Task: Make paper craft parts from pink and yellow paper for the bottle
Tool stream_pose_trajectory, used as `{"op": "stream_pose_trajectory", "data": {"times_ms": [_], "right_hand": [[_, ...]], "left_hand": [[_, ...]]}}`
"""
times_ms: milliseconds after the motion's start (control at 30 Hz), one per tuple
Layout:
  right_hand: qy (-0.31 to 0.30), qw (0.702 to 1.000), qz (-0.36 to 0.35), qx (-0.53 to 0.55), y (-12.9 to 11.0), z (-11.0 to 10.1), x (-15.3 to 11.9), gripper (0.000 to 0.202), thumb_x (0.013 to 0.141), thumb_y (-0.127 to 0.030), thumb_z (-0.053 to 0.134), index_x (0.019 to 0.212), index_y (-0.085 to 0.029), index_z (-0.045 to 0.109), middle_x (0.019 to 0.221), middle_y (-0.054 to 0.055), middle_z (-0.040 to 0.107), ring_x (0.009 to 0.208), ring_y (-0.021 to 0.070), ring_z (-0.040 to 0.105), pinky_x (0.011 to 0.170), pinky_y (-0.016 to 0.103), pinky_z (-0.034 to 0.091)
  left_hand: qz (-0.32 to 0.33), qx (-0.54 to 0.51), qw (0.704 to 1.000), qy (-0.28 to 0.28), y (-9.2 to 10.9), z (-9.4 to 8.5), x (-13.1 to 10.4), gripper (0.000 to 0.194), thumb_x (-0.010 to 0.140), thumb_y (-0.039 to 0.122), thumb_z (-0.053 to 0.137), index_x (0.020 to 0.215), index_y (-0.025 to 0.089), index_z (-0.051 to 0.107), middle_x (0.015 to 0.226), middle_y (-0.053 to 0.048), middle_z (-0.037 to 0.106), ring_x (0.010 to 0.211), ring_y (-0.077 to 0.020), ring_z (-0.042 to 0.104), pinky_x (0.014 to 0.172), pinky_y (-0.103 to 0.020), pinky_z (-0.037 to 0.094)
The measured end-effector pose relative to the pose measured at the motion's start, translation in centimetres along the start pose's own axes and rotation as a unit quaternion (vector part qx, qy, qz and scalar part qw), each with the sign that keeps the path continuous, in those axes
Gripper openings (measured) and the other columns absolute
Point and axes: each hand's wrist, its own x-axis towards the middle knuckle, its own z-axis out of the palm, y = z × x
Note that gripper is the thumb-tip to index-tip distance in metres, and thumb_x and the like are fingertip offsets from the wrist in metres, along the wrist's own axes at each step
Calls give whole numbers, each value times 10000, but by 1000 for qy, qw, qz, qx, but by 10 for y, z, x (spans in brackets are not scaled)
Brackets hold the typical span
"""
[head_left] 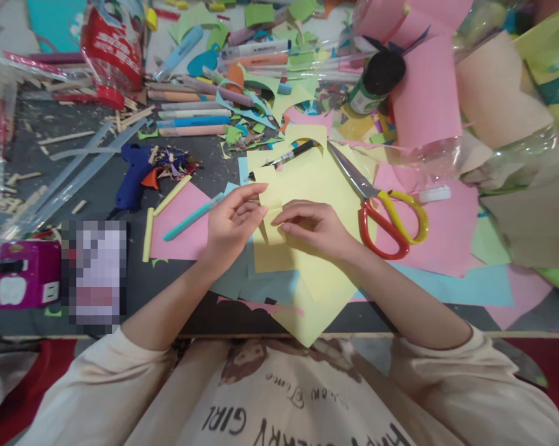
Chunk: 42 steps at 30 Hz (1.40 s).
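Note:
Between my two hands is a small piece of yellow paper (273, 228), held above larger yellow sheets (332, 260). My left hand (239, 220) pinches its left side with thumb and fingers. From the right, my right hand (311, 224) grips the same piece between thumb and forefinger. A black marker (291, 153) lies just beyond my fingers. Large scissors (381, 214) with red and yellow handles rest on the paper to the right of my right hand. Left of my left hand, a teal marker (190, 218) lies across a pink sheet (177, 235) with rolled yellow paper strips (148, 235).
A blue glue gun (137, 173) and clear glue sticks (88, 167) lie at left, near a phone (96, 272) and a purple box (28, 272). Several markers (195, 118) and paper scraps cover the back. Pink-wrapped bottles (428, 93) and a dark-capped bottle (376, 80) stand right.

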Motion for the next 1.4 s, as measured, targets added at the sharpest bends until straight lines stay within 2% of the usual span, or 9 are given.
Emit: {"op": "stream_pose_trajectory", "data": {"times_ms": [267,400,500,633,767,833,1067,1233,1400], "right_hand": [[64,988,90,111,-4,4,0,406,745,-548,744,710,-200,537,627,-40,573,548,83,539,533,234,450],[59,990,114,66,-4,6,1,449,670,-562,793,691,-202,525,555,-71,509,487,74,482,489,228,403],[40,991,118,37,-2,5,1,423,698,-527,779,666,-201,511,529,-79,479,470,69,450,470,224,369],[37,992,114,43,3,5,0,346,753,-475,737,697,-193,545,537,-72,495,480,77,483,472,226,394],[49,990,112,71,4,4,0,334,742,-473,756,740,-187,584,549,-68,525,472,74,501,468,224,427],[55,988,105,94,3,4,1,356,730,-492,767,746,-185,588,563,-67,539,466,68,514,470,220,451],[67,986,95,122,3,3,0,356,716,-498,789,743,-170,653,615,-36,591,519,81,582,526,236,524],[39,996,17,77,2,-2,-1,409,827,-568,657,709,-181,717,873,49,651,647,92,591,591,267,549],[50,997,5,50,4,-1,0,381,873,-528,623,703,-188,648,867,32,618,646,90,583,601,259,539]], "left_hand": [[-39,6,999,-25,3,1,-2,352,751,260,678,1093,182,699,761,3,672,655,-85,610,609,-185,523],[-55,7,997,-46,5,1,-3,368,755,271,675,1112,186,692,743,6,667,656,-95,606,595,-193,516],[-44,2,998,-48,5,1,-4,373,754,283,683,1115,191,685,737,10,659,662,-97,608,593,-189,512],[-19,4,999,-31,2,0,-2,354,780,322,686,1115,208,677,837,-14,683,673,-95,613,602,-190,513],[-28,13,997,-64,-1,-2,0,324,814,343,663,1114,221,676,988,-48,698,650,-82,604,581,-191,509],[-28,13,997,-75,-2,-1,1,318,816,342,668,1111,224,679,955,-44,697,653,-85,604,575,-188,507],[-28,16,999,-41,1,0,1,273,797,285,652,1057,213,695,957,-42,713,670,-91,616,599,-196,517],[-9,26,1000,6,2,-2,4,207,777,201,602,959,189,700,924,-34,707,684,-89,620,628,-193,528],[6,14,1000,-12,0,-2,3,228,774,223,639,994,202,694,967,-29,666,656,-66,597,622,-183,526]]}}
